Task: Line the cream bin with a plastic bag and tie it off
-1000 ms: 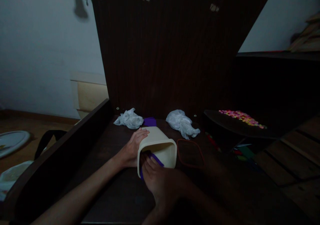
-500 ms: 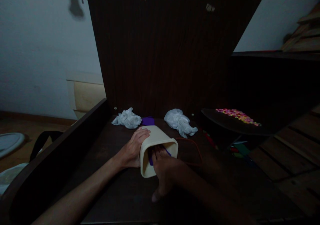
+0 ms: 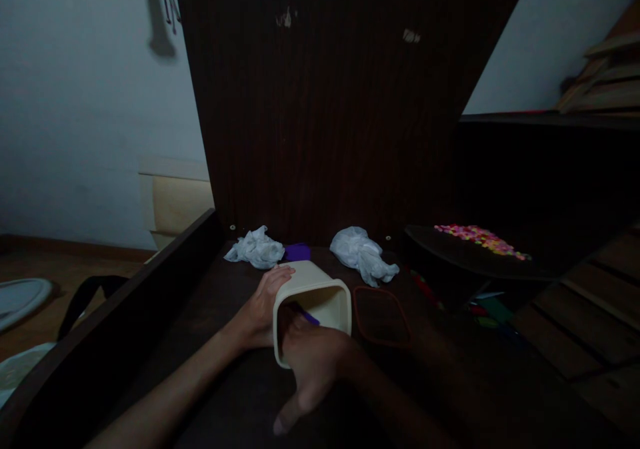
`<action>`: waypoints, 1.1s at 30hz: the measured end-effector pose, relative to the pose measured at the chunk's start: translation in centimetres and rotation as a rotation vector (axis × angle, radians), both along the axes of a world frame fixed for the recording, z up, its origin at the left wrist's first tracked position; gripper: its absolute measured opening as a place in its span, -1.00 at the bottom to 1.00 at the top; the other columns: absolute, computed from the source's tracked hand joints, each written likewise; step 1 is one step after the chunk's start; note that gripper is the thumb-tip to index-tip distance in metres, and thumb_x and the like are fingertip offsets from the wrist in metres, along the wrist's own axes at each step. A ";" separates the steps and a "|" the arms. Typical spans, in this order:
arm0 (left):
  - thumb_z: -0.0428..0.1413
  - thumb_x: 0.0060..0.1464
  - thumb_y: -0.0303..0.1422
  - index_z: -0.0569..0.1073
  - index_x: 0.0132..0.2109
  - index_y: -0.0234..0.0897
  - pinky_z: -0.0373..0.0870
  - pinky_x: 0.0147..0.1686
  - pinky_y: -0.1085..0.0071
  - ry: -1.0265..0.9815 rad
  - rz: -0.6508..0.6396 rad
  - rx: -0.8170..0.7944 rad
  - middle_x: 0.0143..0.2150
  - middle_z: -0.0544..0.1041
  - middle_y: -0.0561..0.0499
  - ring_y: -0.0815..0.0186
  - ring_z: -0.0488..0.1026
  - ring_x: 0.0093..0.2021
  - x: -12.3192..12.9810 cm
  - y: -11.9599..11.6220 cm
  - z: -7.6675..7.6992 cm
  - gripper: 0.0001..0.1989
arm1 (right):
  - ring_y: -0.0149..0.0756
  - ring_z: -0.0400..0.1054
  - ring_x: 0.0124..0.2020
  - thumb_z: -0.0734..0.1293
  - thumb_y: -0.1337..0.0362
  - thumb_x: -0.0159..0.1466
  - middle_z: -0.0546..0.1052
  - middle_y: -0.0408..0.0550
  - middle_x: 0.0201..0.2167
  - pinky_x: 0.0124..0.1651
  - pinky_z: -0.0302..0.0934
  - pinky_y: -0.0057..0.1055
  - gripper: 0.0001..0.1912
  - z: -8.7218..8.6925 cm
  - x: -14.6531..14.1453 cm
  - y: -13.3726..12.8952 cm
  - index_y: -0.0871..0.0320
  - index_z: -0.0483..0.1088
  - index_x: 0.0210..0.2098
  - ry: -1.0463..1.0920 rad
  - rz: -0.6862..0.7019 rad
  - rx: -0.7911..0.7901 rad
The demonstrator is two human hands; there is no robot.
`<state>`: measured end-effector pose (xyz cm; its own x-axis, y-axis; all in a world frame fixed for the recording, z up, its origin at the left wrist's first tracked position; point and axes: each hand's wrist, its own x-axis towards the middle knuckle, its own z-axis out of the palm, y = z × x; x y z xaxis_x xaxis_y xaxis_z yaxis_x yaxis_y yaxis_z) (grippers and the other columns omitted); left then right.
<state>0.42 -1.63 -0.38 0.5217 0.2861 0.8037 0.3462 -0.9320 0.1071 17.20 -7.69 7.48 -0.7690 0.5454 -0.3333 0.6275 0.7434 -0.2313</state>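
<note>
A cream container (image 3: 309, 276) lies tipped on its side, its open mouth facing me, on the dark wooden surface. My left hand (image 3: 263, 308) grips its left side, fingers over the top. My right hand (image 3: 311, 362) reaches into the mouth, thumb outside and pointing down; its fingertips are hidden within. Beside those fingers a bit of purple material (image 3: 311, 318) shows inside. Behind the container lies another purple piece (image 3: 298, 252), between two crumpled whitish plastic bags, one on the left (image 3: 257, 248) and one on the right (image 3: 361, 252). A reddish-brown rectangular ring (image 3: 381, 316) lies to the right.
A dark raised edge (image 3: 125, 309) borders the surface on the left, and a tall dark panel (image 3: 320, 122) rises behind. On the right, a curved dark shelf (image 3: 425, 239) bears small colorful pieces (image 3: 480, 237). Green and red items (image 3: 495, 309) lie below it.
My right hand has moved left and deeper into the container, turning with its thumb lower. The container has shifted slightly left. The view has tilted up, and more of the reddish-brown ring shows.
</note>
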 end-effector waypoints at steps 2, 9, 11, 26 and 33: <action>0.30 0.09 -0.18 -0.02 0.46 -0.25 0.31 0.25 -0.30 -0.010 0.009 -0.014 0.24 0.37 -0.40 -0.21 0.35 0.30 -0.2 0.1 0.0 -0.05 | 0.06 0.05 0.45 0.33 0.25 0.36 0.20 0.41 0.39 0.47 0.02 -0.13 -0.29 -2.3 0.4 -1.6 0.54 0.14 0.38 0.159 -0.075 0.139; 0.31 0.01 0.00 0.00 0.46 -0.23 0.34 0.22 -0.35 -0.036 0.000 -0.015 0.22 0.40 -0.38 -0.27 0.39 0.25 -0.1 0.3 0.1 0.03 | 0.08 0.05 0.45 0.26 0.20 0.42 0.17 0.24 0.42 0.47 0.01 -0.04 -0.38 -5.3 4.5 -4.6 0.35 0.20 0.40 0.260 -0.163 0.193; 0.30 0.02 0.00 0.01 0.46 -0.21 0.36 0.22 -0.33 -0.040 0.022 -0.013 0.23 0.41 -0.34 -0.28 0.41 0.23 0.1 0.3 0.2 0.02 | 0.24 -0.06 0.47 0.42 0.00 0.27 0.03 0.40 0.45 0.49 -0.07 0.02 -0.04 -3.4 5.7 -4.9 0.50 0.07 0.42 0.187 -0.226 0.149; 0.22 0.16 -0.25 0.02 0.46 -0.30 0.27 0.29 -0.27 -0.069 0.041 0.046 0.27 0.39 -0.41 -0.17 0.34 0.32 -0.1 0.3 -0.8 -0.16 | 0.17 0.07 0.44 0.36 0.13 0.29 0.14 0.44 0.42 0.45 0.01 -0.02 -0.06 -1.2 0.8 -6.0 0.52 -0.05 0.46 0.550 -0.466 -0.164; 0.10 0.30 -0.28 0.04 0.46 -0.24 0.38 0.25 -0.16 -0.141 0.099 0.009 0.26 0.40 -0.34 -0.07 0.37 0.30 0.7 -0.6 -0.9 -0.31 | 0.06 0.40 0.23 0.34 0.31 0.23 0.49 0.24 0.22 0.30 0.28 -0.10 -0.26 -2.5 -1.1 -5.8 0.33 0.21 0.38 0.722 -0.679 0.048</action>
